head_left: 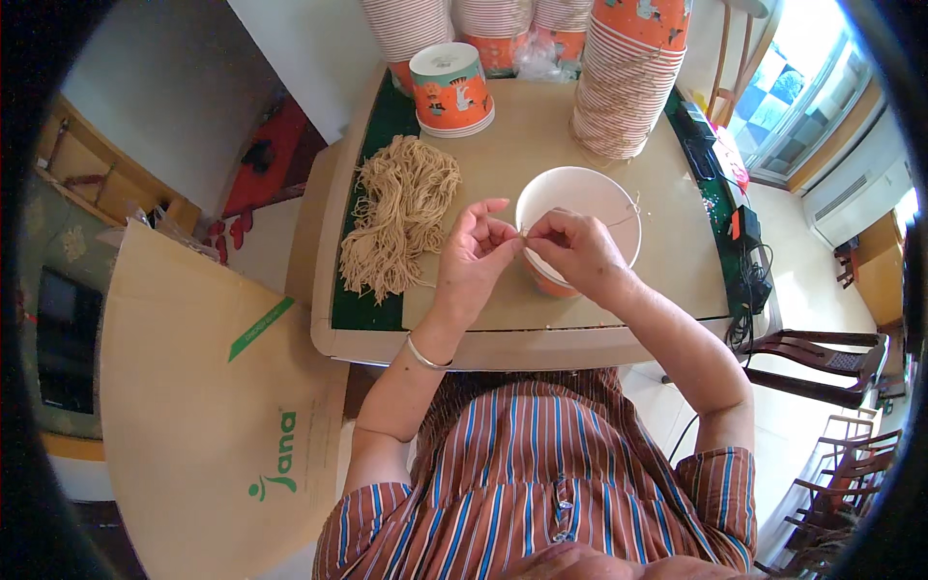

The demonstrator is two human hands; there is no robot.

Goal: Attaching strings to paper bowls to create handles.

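Observation:
A white-lined paper bucket point(572, 191) stands upright near the front of the table, its orange outside showing below my hands. My left hand point(474, 253) and my right hand point(585, 256) meet over its near left rim, thumbs and forefingers pinched together. Between the fingertips is a bit of thin tan string point(523, 235), mostly hidden. A loose strand of string point(625, 217) crosses the bucket's right side. Left of my left hand lies a heap of cut tan strings point(404, 208).
At the back left, an upturned orange-and-green bucket point(450, 92) sits near stacked paper buckets point(411, 34). A tall nested stack point(623, 97) is at the back right. Black cables and adapters point(749, 275) run along the right edge. A big cardboard box point(203, 387) stands left.

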